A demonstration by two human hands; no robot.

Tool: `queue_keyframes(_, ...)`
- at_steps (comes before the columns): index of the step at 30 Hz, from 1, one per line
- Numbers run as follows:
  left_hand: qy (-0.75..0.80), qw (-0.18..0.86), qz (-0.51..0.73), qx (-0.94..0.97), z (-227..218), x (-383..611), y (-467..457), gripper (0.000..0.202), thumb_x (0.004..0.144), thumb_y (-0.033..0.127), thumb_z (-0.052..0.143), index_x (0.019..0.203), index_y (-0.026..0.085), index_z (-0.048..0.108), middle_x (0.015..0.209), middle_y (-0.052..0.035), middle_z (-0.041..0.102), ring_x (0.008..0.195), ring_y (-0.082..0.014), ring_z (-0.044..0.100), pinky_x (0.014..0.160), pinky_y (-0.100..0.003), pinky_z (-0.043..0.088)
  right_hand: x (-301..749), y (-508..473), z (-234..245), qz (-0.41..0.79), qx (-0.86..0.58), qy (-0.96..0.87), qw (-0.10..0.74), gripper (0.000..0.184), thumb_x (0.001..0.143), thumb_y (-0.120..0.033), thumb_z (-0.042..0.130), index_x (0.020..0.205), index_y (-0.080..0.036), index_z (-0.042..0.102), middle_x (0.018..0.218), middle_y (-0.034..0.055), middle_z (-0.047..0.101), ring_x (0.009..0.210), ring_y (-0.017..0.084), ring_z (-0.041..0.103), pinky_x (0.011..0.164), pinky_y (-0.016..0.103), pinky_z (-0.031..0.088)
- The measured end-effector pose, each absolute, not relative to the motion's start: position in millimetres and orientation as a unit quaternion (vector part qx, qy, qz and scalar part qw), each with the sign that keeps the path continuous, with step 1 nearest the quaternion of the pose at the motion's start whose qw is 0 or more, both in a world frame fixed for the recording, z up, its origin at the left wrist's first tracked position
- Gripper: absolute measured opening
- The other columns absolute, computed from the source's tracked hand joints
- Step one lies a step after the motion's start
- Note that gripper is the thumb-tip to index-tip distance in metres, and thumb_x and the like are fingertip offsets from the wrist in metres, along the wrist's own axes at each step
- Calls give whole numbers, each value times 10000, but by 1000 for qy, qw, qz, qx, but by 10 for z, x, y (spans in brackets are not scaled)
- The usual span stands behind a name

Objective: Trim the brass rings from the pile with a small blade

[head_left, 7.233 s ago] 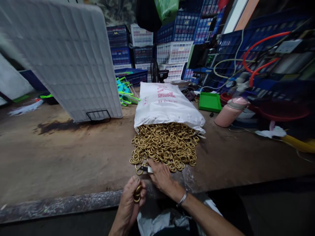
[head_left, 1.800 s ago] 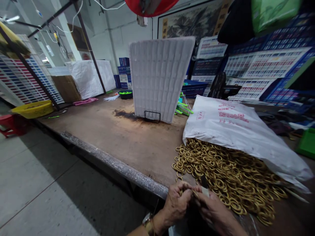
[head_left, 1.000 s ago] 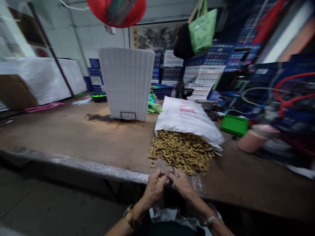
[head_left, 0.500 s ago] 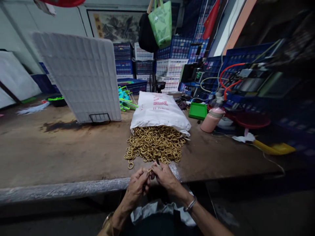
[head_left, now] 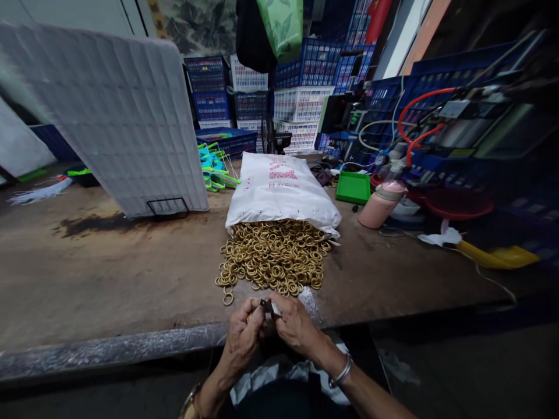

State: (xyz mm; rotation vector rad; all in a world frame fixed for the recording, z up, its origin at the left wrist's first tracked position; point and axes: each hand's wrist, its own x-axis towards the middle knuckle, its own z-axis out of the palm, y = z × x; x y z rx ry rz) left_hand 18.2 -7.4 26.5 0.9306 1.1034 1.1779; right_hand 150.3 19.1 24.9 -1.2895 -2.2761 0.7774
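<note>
My left hand is closed, with a gold-coloured ring pinched in its fingers, mostly hidden by them. Opposite it, my right hand grips a small knife with a pale handle and a short dark blade. The blade points left and reaches the left fingertips. Both hands are close together at the table's front edge. Just beyond them lies a heap of gold-coloured rings, spilling from the open mouth of a white sack with red print.
A tall white padded panel stands at left on the table. To the right are a green tray, a pink bottle, a red dish and a machine with orange hoses. Stacked crates fill the back.
The knife has turned from pointing up and away to pointing left, its blade now against the left fingertips. The camera view has tilted down and come slightly closer.
</note>
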Motion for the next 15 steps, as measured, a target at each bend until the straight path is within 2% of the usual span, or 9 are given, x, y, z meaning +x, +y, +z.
queue_keyframes(4,473,587,503,423,259,128,-107,334,688,468,596,610,163,482,478,57,432,403,-49,343,401,-171,269,1514,252,186,260,-480,-824,152,304,605,-45,355,824,-186,511,688,-1,567,632,120,492,564,197,283)
queue_keyframes(8,464,657,452,385,296,42,-266,276,733,420,574,666,164,495,476,51,460,383,-42,353,379,-160,239,1441,339,109,201,-535,-816,85,248,658,-66,382,830,-173,525,676,20,588,606,127,505,534,213,252)
queue_keyframes(11,435,714,466,290,277,-57,-358,257,743,409,567,693,174,477,490,55,469,354,-36,331,346,-152,214,1276,396,70,185,-526,-826,86,250,658,-61,398,842,-177,520,667,16,594,594,125,512,534,217,254)
queue_keyframes(15,422,714,527,187,185,-273,-383,268,759,397,551,671,154,477,656,0,552,417,-37,390,350,-146,241,970,452,9,189,-490,-842,122,231,684,-105,431,891,-186,495,775,25,602,686,142,534,587,223,300)
